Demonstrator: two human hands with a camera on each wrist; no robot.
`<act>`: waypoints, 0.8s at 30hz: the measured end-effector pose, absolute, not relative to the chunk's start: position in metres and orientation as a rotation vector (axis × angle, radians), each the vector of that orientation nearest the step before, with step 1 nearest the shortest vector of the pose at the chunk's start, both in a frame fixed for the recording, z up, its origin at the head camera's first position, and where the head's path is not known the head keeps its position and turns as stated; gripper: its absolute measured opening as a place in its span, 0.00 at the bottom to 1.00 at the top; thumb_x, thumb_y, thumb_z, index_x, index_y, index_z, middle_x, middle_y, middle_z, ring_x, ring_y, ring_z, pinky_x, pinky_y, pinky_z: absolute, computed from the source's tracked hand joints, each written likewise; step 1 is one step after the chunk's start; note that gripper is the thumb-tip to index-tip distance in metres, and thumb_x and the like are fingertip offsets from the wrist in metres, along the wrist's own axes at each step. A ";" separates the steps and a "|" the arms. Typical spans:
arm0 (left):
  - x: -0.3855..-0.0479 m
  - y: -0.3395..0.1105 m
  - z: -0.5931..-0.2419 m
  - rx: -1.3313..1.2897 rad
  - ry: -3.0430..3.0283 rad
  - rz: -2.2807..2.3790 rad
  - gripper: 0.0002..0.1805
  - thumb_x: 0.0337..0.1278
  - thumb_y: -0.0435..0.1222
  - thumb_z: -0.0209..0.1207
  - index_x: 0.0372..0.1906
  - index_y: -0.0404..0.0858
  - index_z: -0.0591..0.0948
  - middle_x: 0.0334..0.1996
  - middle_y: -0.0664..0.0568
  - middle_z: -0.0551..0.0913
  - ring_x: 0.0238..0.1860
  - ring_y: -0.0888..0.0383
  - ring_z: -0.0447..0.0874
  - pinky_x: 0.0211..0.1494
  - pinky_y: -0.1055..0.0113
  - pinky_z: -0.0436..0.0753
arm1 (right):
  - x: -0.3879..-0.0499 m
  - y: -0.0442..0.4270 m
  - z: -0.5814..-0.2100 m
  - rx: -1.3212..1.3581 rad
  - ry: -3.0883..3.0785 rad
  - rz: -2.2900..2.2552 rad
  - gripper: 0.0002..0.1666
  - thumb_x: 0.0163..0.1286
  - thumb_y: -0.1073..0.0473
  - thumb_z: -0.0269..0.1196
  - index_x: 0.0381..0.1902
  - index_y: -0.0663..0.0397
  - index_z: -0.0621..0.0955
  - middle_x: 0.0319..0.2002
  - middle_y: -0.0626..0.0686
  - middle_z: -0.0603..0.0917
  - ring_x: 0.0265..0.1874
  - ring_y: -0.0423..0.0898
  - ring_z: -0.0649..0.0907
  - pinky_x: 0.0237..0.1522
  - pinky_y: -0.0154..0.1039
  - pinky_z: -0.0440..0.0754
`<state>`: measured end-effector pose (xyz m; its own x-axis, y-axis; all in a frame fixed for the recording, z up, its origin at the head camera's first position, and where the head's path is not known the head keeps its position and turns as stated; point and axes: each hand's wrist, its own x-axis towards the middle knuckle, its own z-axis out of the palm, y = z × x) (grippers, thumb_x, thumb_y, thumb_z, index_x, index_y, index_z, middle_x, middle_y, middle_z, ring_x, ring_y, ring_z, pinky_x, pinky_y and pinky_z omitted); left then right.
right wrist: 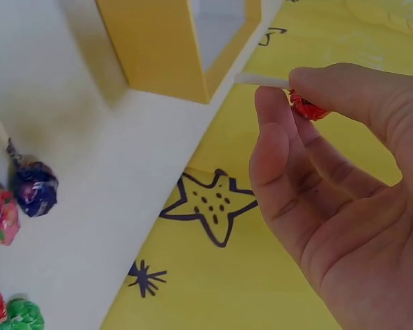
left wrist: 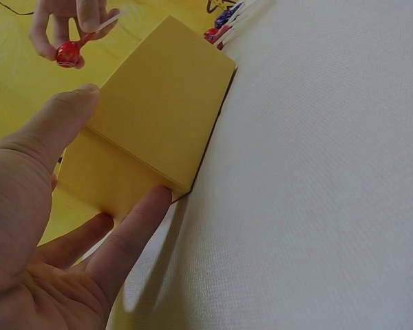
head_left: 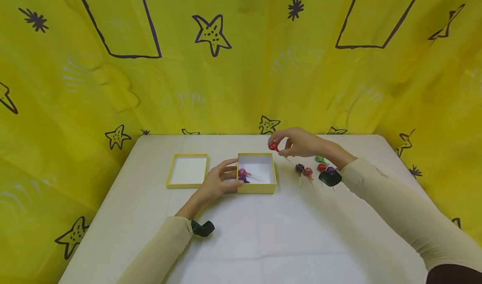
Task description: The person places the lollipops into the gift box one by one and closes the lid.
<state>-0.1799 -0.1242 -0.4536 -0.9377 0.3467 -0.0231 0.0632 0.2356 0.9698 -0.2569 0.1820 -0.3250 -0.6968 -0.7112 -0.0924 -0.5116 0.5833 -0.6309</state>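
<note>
My right hand (head_left: 301,143) pinches a red-wrapped lollipop (head_left: 273,146) by its white stick, in the air just beyond the right side of an open yellow box (head_left: 257,188). In the right wrist view, thumb and forefinger meet on that stick, close under the red wrapper (right wrist: 308,108). My left hand (head_left: 220,179) grips the box at its left side, with the thumb at the near corner and the fingers along the left wall. Inside the white interior lie a pink lollipop (head_left: 242,172) and a purple lollipop (head_left: 244,178), against the left wall.
Left of the box lies its yellow-rimmed lid (head_left: 206,172), white inside facing up. Several lollipops lie right of the box, among them a dark blue one (head_left: 299,168), a pink-red one (head_left: 308,172) and a green one (head_left: 319,159). Behind the white table (head_left: 226,242) hangs a yellow curtain (head_left: 241,79).
</note>
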 end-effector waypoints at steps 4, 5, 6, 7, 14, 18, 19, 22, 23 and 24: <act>-0.180 -0.124 -0.454 0.369 2.240 1.795 0.44 0.59 0.37 0.74 0.78 0.47 0.66 0.71 0.38 0.72 0.65 0.41 0.77 0.55 0.54 0.86 | -0.257 0.172 -0.324 -1.066 2.480 -0.819 0.20 0.68 0.68 0.68 0.57 0.51 0.83 0.52 0.56 0.86 0.38 0.51 0.87 0.39 0.42 0.89; -0.180 -0.124 -0.454 0.367 2.232 1.804 0.44 0.58 0.37 0.74 0.78 0.47 0.66 0.71 0.38 0.72 0.66 0.40 0.76 0.54 0.54 0.87 | -0.257 0.169 -0.325 -1.086 2.480 -0.816 0.19 0.68 0.68 0.68 0.56 0.51 0.83 0.51 0.56 0.86 0.39 0.50 0.86 0.39 0.40 0.89; -0.180 -0.124 -0.455 0.367 2.228 1.810 0.44 0.58 0.36 0.74 0.78 0.46 0.66 0.71 0.38 0.72 0.66 0.40 0.76 0.53 0.54 0.87 | -0.257 0.167 -0.325 -1.100 2.481 -0.812 0.19 0.68 0.69 0.68 0.56 0.51 0.84 0.51 0.55 0.86 0.40 0.49 0.86 0.39 0.39 0.88; -0.181 -0.124 -0.455 0.366 2.222 1.816 0.44 0.58 0.36 0.74 0.78 0.46 0.66 0.71 0.37 0.71 0.66 0.40 0.76 0.52 0.54 0.87 | -0.258 0.164 -0.326 -1.111 2.479 -0.811 0.19 0.68 0.69 0.68 0.56 0.51 0.84 0.51 0.54 0.86 0.41 0.49 0.85 0.39 0.38 0.88; -0.181 -0.124 -0.456 0.363 2.252 1.788 0.43 0.59 0.38 0.73 0.78 0.47 0.66 0.70 0.39 0.73 0.66 0.40 0.77 0.58 0.51 0.84 | -0.258 0.149 -0.332 -1.150 2.466 -0.810 0.19 0.68 0.70 0.69 0.55 0.52 0.84 0.50 0.53 0.87 0.47 0.52 0.85 0.42 0.38 0.88; -0.181 -0.123 -0.456 0.364 2.240 1.798 0.43 0.59 0.37 0.73 0.78 0.46 0.66 0.71 0.38 0.72 0.67 0.39 0.76 0.57 0.51 0.85 | -0.259 0.143 -0.336 -1.186 2.466 -0.800 0.19 0.68 0.70 0.68 0.54 0.52 0.84 0.50 0.53 0.87 0.47 0.50 0.85 0.43 0.38 0.87; -0.181 -0.123 -0.456 0.360 2.230 1.804 0.44 0.59 0.37 0.73 0.78 0.46 0.66 0.71 0.37 0.72 0.67 0.39 0.76 0.55 0.51 0.86 | -0.259 0.141 -0.337 -1.189 2.468 -0.795 0.19 0.68 0.70 0.68 0.55 0.52 0.84 0.51 0.53 0.87 0.47 0.50 0.85 0.43 0.38 0.87; -0.181 -0.123 -0.455 0.343 2.214 1.810 0.44 0.59 0.37 0.73 0.78 0.47 0.65 0.71 0.37 0.71 0.67 0.39 0.75 0.53 0.51 0.87 | -0.260 0.137 -0.341 -1.189 2.468 -0.787 0.20 0.67 0.70 0.69 0.56 0.52 0.84 0.51 0.53 0.87 0.44 0.48 0.86 0.42 0.38 0.87; -0.181 -0.123 -0.455 0.340 2.219 1.804 0.44 0.59 0.37 0.74 0.78 0.47 0.65 0.71 0.38 0.71 0.67 0.39 0.75 0.53 0.52 0.87 | -0.261 0.136 -0.342 -1.187 2.467 -0.786 0.20 0.67 0.70 0.69 0.56 0.52 0.84 0.51 0.53 0.87 0.43 0.48 0.86 0.42 0.38 0.87; -0.181 -0.123 -0.454 0.339 2.222 1.798 0.44 0.59 0.38 0.74 0.78 0.48 0.65 0.72 0.38 0.71 0.67 0.39 0.75 0.53 0.52 0.87 | -0.261 0.135 -0.343 -1.179 2.466 -0.782 0.20 0.68 0.69 0.68 0.56 0.52 0.84 0.52 0.53 0.87 0.43 0.48 0.85 0.42 0.37 0.87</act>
<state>-0.1809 -0.1234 -0.4544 -0.9383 0.3413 -0.0562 0.0164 0.2060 0.9784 -0.2608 0.1345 -0.3435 -0.6197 -0.7842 -0.0317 -0.6226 0.5157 -0.5886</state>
